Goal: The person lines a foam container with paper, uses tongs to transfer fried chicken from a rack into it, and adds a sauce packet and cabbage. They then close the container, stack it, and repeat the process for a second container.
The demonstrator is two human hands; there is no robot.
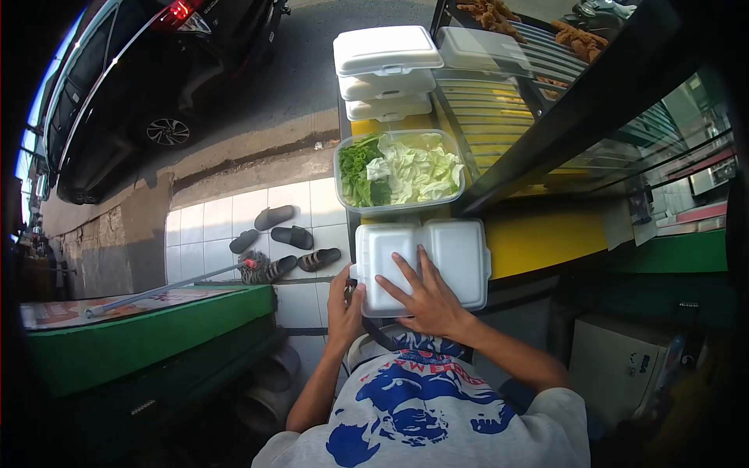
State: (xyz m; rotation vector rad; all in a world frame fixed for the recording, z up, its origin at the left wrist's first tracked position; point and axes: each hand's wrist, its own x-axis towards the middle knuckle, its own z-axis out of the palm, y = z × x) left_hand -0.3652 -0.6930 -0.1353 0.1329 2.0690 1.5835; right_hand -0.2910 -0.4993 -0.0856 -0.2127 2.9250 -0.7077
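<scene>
A white foam takeout box [460, 257] with two raised panels lies at the near end of the counter, in front of my body. My right hand [427, 295] rests on top of it, fingers spread flat. At the box's left edge, my left hand [342, 308] has its fingers and thumb closed around the side near a small tab. Something small and dark shows between that thumb and fingers; I cannot make it out. Just beyond the box is a clear plastic tub [398, 209] with green lettuce [360, 175] and pale cabbage leaves [421, 168].
Several white foam boxes [386, 51] are stacked at the counter's far end. On the right, a glass display case holds fried pieces [577, 39] above a rack. Sandals [292, 236] and a brush [253, 267] lie on the left tiles. A black car [156, 86] stands beyond.
</scene>
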